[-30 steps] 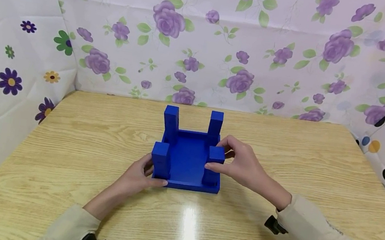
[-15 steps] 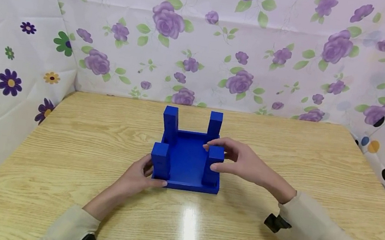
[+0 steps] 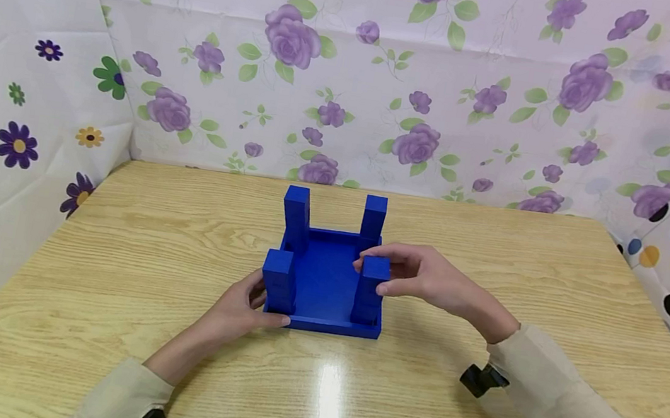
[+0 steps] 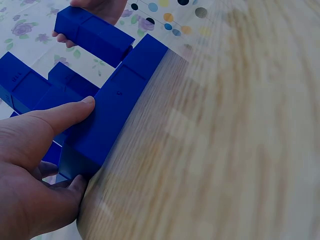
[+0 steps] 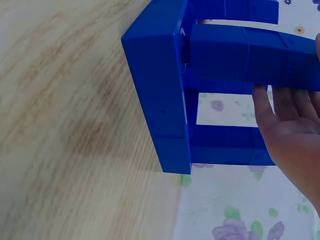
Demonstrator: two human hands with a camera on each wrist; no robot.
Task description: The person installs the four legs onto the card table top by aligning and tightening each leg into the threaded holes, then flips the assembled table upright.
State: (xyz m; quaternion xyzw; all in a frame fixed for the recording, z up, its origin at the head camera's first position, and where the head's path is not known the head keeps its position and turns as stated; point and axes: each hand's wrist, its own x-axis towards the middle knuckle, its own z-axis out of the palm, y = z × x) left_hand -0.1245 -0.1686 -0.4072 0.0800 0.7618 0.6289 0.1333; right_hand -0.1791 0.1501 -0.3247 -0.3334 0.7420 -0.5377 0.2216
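Observation:
A blue square frame (image 3: 331, 326) with an upright leg at each corner, like a small stool turned upside down, sits on the table. My left hand (image 3: 234, 309) grips its near left corner, thumb laid on the front rim and fingers around the side. That corner's leg (image 3: 279, 283) rises just above the hand. Around the top of the near right leg (image 3: 369, 296) curls my right hand (image 3: 428, 279), thumb at its right side, fingers behind it. In the right wrist view, the fingertips (image 5: 260, 95) meet this jointed leg (image 5: 225, 52).
Under the frame is a wood-grain table (image 3: 140, 267). A flowered sheet (image 3: 351, 97) hangs along the table's back edge, with patterned sheets at both sides. The far left leg (image 3: 297, 218) and far right leg (image 3: 374, 218) stand up behind the hands.
My right hand's thumb has slid from the front of the near right leg to its right side, while the fingers have reached further behind it. The left hand keeps its place.

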